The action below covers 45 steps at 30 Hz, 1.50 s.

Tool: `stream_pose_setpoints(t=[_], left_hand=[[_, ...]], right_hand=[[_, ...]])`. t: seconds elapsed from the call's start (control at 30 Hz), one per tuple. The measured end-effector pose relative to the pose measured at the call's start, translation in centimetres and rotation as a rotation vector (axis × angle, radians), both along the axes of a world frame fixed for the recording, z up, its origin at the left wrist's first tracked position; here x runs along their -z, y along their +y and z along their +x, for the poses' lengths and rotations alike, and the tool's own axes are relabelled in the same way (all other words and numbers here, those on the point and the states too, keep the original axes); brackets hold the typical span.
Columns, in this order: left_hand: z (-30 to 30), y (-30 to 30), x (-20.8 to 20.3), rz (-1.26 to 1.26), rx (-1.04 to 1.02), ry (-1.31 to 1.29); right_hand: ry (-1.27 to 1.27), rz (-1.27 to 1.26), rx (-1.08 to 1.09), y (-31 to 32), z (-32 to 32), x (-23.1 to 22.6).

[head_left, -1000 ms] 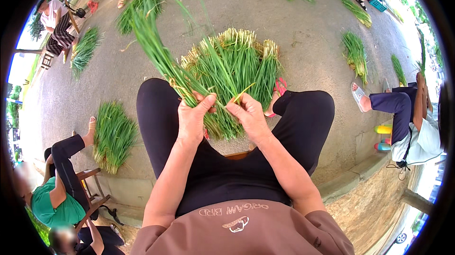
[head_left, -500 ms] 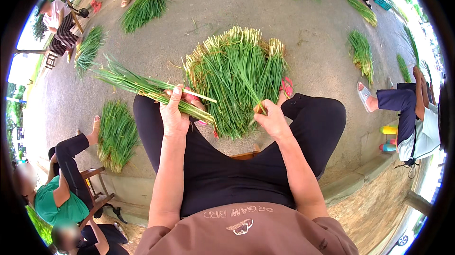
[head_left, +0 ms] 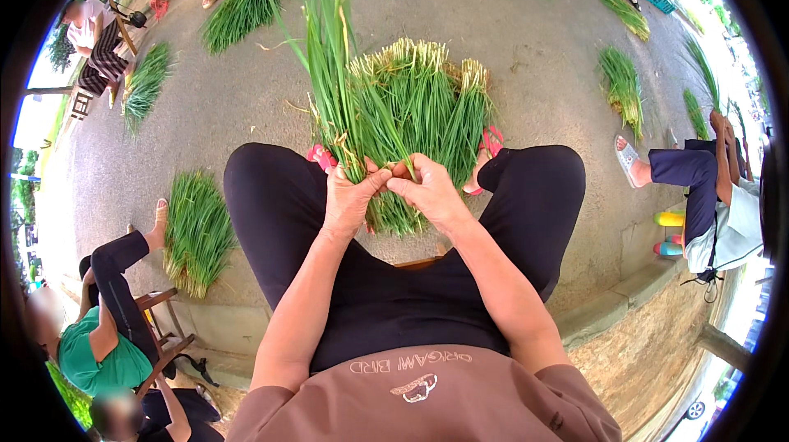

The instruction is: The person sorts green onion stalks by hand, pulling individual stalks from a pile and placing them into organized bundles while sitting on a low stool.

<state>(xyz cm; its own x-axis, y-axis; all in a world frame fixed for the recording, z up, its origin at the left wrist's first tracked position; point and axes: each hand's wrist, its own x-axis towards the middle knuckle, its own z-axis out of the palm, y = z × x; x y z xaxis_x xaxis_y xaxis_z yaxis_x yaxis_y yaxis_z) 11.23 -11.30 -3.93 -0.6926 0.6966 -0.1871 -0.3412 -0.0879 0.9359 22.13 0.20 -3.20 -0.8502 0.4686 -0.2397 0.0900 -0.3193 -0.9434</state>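
My left hand (head_left: 348, 200) is closed around a bundle of garlic chives (head_left: 332, 80), whose long green leaves stand up and away from me. Against it, thumb beside thumb, my right hand (head_left: 431, 194) pinches a few thin chive leaves (head_left: 394, 134) near their lower ends. The pinched tips between the fingers are partly hidden. Just beyond both hands a large pile of chives (head_left: 448, 117) lies on the ground between my feet, its pale cut ends facing away. The bundle covers the pile's left side.
Separate heaps of chives lie around me, one at the left (head_left: 198, 232) and another at the right (head_left: 622, 88). A seated person in a green top (head_left: 103, 356) is at lower left. At the right, another person's hands (head_left: 723, 134) hold chives. A low concrete kerb (head_left: 596, 314) runs behind me.
My left hand has swung the bundle from pointing left to upright and moved it rightward. My right hand has come left and up to it, so the hands now meet.
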Motion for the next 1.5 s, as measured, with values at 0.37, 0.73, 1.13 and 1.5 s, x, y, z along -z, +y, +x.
stream_pose_setpoints(t=[0.37,0.73,1.13,1.5], left_hand=[[-0.9,-0.5,0.7,-0.029,0.045,-0.131],[0.8,0.4,0.3,-0.164,0.097,0.004],[0.1,0.2,1.2,-0.138,0.003,-0.059],[-2.0,-0.9,2.8,-0.021,-0.244,-0.214]], right_hand=[[0.062,-0.410,0.111,0.1,-0.1,0.0],[0.064,-0.406,0.160,-0.2,0.4,1.5],[0.218,-0.531,0.229,1.4,0.3,2.9],[0.435,-0.597,0.507,5.8,2.2,0.5]])
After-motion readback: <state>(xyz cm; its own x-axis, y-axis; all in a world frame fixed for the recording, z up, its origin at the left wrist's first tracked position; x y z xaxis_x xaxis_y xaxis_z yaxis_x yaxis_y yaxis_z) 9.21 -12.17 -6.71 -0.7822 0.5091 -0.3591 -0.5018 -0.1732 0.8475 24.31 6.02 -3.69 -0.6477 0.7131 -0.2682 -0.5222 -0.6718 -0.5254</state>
